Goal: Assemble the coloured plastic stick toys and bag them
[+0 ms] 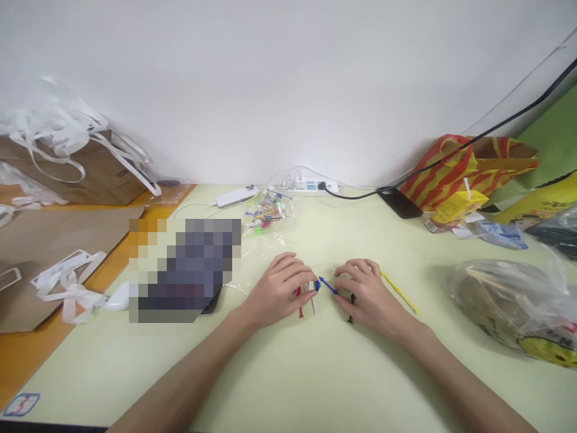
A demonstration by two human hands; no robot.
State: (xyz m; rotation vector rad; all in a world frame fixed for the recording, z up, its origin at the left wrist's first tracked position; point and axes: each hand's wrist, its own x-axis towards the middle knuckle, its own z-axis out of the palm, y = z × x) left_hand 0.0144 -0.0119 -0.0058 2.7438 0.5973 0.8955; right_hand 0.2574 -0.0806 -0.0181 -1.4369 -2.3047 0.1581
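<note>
Pale wall (pixel 288 90) behind, light green table (pixel 279 373) below; using the white power strip (pixel 311 186) at the back as datum. Both hands are straight out from the strip, on the wearer's side.

Left hand (pixel 283 287): thumb and index pinching a small blue piece (pixel 318 285), in line with the strip. Right hand (pixel 368 293): fingertips on one end of a short blue stick (pixel 328 285), near the line of the strip's right end. Stick tip is right by the piece; can't tell if they touch or are joined.

Handling, my read: moulded plastic, next to no weight, stiff, maybe a little springy. Smooth, so it could skid or spin in a loose pinch. Thin shaft is likely the weak spot; don't lever on it. Take the stick mid-shaft, the piece by its outer sides. Light force only.

Also on the wearer's side of the strip: red stick (pixel 301 308) and white stick (pixel 314 307) by the left hand, black stick (pixel 351 310) partly under the right, yellow stick (pixel 399 293) further right. See-through bag of coloured parts (pixel 269 211) just left of the strip.
</note>
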